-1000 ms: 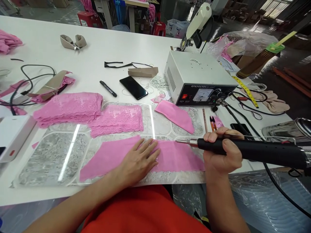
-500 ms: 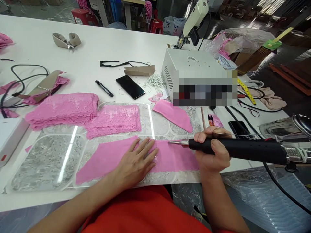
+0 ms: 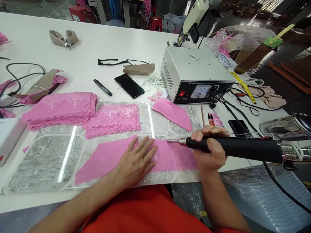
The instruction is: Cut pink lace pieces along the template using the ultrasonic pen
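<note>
My left hand (image 3: 138, 160) lies flat, fingers spread, on a long piece of pink fabric (image 3: 104, 158) at the table's front edge. In my right hand (image 3: 211, 149) is a black handheld ultrasonic welder (image 3: 245, 149), gripped round its body, with the thumb on the near side. Its metal tip (image 3: 176, 141) points left and sits at the fabric's upper edge, to the right of my left fingers; whether it touches the cloth I cannot tell. Beyond the fabric lie folded pink lace (image 3: 60, 108), a smaller lace stack (image 3: 115, 118) and a pink satin piece (image 3: 172, 113).
A grey control box (image 3: 194, 68) with a meter and red switch stands at the back right, cables running from it. Nearby are a black phone (image 3: 129, 85), a marker (image 3: 102, 87), a yellow tape measure (image 3: 243, 86) and a metal canister (image 3: 286, 127). A white device (image 3: 11, 139) sits at left.
The welder and my right hand have shifted slightly left, though the whole view has moved a little too. My left hand stays flat on the pink fabric.
</note>
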A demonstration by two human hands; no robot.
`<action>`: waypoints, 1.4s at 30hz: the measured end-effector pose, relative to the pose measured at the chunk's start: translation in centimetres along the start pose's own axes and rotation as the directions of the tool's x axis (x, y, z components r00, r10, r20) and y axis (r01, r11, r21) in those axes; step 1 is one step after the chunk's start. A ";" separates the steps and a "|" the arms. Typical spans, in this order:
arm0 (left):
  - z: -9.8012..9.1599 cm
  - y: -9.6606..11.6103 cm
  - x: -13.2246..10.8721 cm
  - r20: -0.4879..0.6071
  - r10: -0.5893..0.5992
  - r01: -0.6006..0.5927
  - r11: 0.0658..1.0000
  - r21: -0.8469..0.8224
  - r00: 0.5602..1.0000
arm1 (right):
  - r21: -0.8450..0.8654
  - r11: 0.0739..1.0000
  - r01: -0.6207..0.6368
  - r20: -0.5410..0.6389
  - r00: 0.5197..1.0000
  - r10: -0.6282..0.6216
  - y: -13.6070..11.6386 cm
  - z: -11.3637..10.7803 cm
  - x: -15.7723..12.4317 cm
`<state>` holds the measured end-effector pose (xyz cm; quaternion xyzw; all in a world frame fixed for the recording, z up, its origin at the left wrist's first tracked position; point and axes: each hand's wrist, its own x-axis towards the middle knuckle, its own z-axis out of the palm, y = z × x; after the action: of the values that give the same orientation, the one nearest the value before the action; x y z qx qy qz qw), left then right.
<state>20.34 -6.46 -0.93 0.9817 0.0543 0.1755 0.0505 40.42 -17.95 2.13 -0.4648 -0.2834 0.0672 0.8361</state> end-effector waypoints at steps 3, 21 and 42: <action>0.0 0.0 0.0 0.004 -0.002 0.002 1.000 -0.003 1.000 | -0.003 1.000 0.000 -0.004 1.000 0.000 0.0 0.0 0.0; -0.2 0.1 0.0 0.010 -0.012 0.012 1.000 -0.011 1.000 | 0.001 1.000 -0.027 0.040 0.999 0.027 -0.2 1.9 -1.0; -0.2 0.0 0.0 0.011 -0.012 0.012 1.000 -0.019 1.000 | -0.030 0.999 -0.012 0.075 0.997 0.014 0.3 2.0 -1.0</action>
<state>20.30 -6.48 -0.69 0.9817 0.0582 0.1704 0.0613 38.54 -16.69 2.28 -0.4761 -0.3126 0.0860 0.8174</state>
